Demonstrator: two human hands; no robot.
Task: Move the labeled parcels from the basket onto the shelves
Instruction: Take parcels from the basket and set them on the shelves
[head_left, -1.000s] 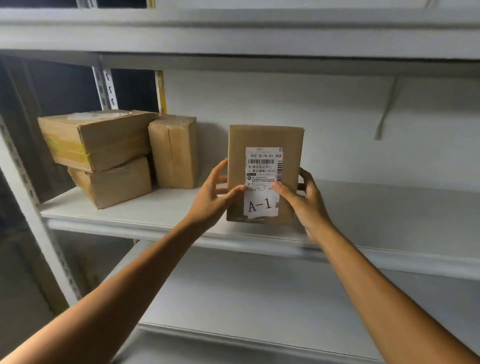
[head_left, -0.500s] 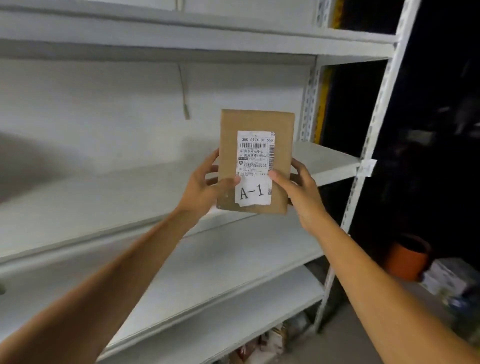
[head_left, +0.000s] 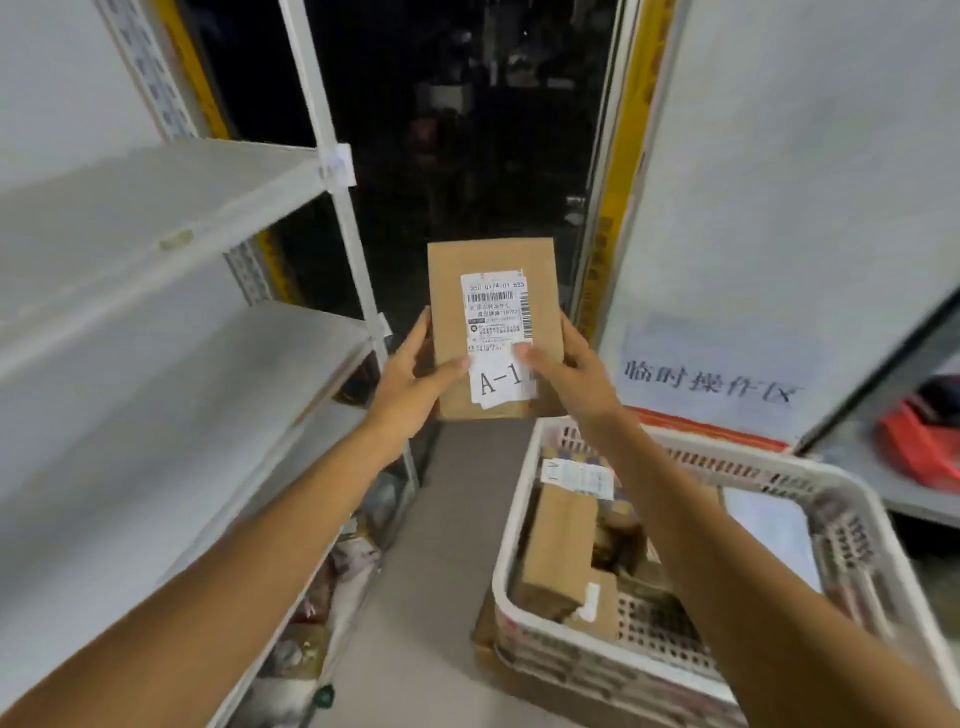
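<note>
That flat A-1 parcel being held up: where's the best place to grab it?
By its two long side edges, near the bottom, one hand coming in from each side. The A-1 parcel is thin, upright and faces the person, so the left hand and right hand pinching there leave most of its label showing.

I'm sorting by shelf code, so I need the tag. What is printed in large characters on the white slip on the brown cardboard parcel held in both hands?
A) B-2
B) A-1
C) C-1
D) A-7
B: the white slip low on the front of the brown cardboard parcel, which the left hand and right hand hold between them, reads A-1.
</note>
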